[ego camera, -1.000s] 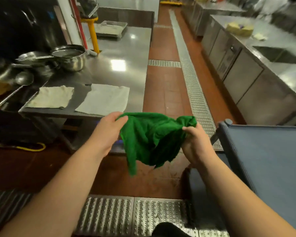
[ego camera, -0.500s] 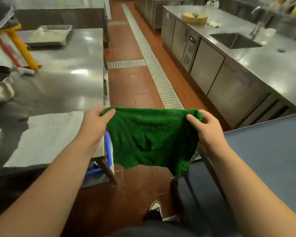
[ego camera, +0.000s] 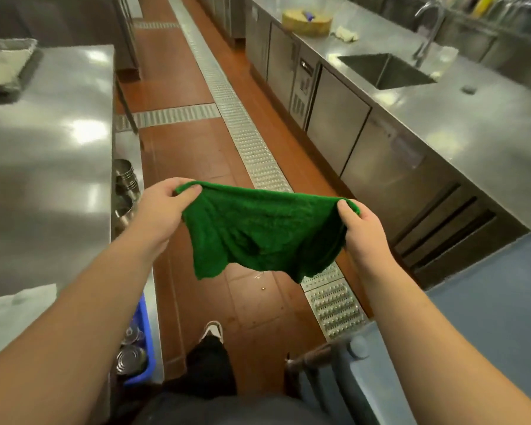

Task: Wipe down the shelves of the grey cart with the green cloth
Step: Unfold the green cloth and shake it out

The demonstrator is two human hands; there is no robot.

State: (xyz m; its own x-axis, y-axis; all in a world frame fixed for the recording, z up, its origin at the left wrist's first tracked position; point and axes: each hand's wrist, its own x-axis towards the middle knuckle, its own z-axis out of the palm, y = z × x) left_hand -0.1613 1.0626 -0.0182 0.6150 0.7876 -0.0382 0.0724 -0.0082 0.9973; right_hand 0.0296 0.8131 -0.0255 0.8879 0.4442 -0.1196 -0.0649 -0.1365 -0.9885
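I hold the green cloth (ego camera: 264, 231) spread out in the air in front of me, over the red tiled floor. My left hand (ego camera: 163, 210) pinches its upper left corner and my right hand (ego camera: 362, 231) pinches its upper right corner. The rest of the cloth hangs down loosely between them. The grey cart (ego camera: 488, 302) stands at the lower right, its flat top shelf beside my right forearm and a corner post near the bottom edge. Its lower shelves are mostly hidden.
A steel worktable (ego camera: 43, 167) runs along the left, with a white cloth (ego camera: 10, 314) on it, stacked steel bowls (ego camera: 124, 176) and a blue crate (ego camera: 143, 338) of cans underneath. A steel counter with a sink (ego camera: 383, 70) lines the right. A metal drain grate (ego camera: 252, 142) crosses the floor.
The bunched cloth has been pulled open between both hands and stretched wider. My view has swung to the right, so the left table slid out and the right counter came in.
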